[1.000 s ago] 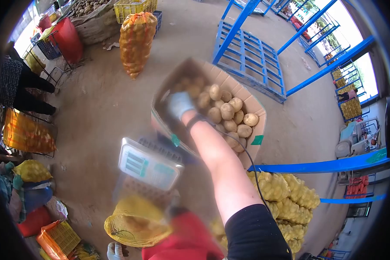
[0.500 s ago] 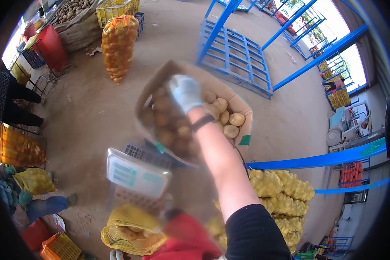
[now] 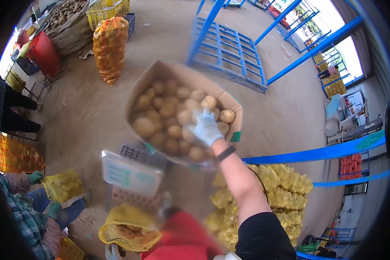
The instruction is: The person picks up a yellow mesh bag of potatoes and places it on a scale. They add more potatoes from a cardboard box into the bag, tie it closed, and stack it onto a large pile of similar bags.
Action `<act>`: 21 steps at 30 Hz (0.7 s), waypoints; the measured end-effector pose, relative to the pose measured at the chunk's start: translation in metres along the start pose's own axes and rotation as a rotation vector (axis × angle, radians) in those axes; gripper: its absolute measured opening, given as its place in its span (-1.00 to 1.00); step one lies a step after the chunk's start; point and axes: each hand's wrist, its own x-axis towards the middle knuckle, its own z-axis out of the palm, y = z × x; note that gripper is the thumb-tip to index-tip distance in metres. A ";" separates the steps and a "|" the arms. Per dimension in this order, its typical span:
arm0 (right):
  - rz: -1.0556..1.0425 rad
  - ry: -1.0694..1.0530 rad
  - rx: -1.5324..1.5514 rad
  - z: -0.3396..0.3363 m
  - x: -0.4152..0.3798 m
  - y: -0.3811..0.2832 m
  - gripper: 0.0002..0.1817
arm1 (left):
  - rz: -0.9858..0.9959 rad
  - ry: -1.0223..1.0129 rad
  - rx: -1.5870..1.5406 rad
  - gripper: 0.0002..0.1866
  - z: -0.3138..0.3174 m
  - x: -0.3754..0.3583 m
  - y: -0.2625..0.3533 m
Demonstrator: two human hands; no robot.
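Note:
A cardboard box (image 3: 236,110) full of potatoes (image 3: 171,110) is in front of me in the head view. My right hand (image 3: 206,127), in a pale glove, reaches onto the potatoes at the box's right side. Its fingers are spread and a little blurred, with no potato plainly in them. At the bottom edge, my left hand (image 3: 113,251), also gloved, is closed at the lower rim of a yellow mesh bag (image 3: 123,212). Several potatoes lie inside the bag's mouth. The left hand is partly cut off by the frame.
A scale (image 3: 132,171) with a pale top stands between box and bag. Stacked yellow sacks (image 3: 286,190) and a blue metal bar (image 3: 316,154) are on the right. A full orange sack (image 3: 110,50) and a blue pallet frame (image 3: 229,54) stand beyond. A co-worker (image 3: 30,212) handles a bag at left.
My right hand has moved from the far middle of the box toward its near right side. The view has shifted slightly. At left, the co-worker's bag is raised and more of the co-worker shows.

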 end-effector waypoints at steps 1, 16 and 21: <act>-0.069 -0.051 0.027 0.016 -0.015 0.005 -0.35 | 0.012 -0.003 0.017 -0.66 0.001 0.000 0.004; 0.282 -0.224 -0.005 -0.025 0.044 0.056 -0.69 | -0.049 -0.055 0.117 -0.65 -0.016 -0.003 0.007; 0.176 -0.284 -0.120 -0.022 0.020 0.043 -0.76 | 0.276 -0.068 0.385 -0.69 -0.026 -0.001 -0.012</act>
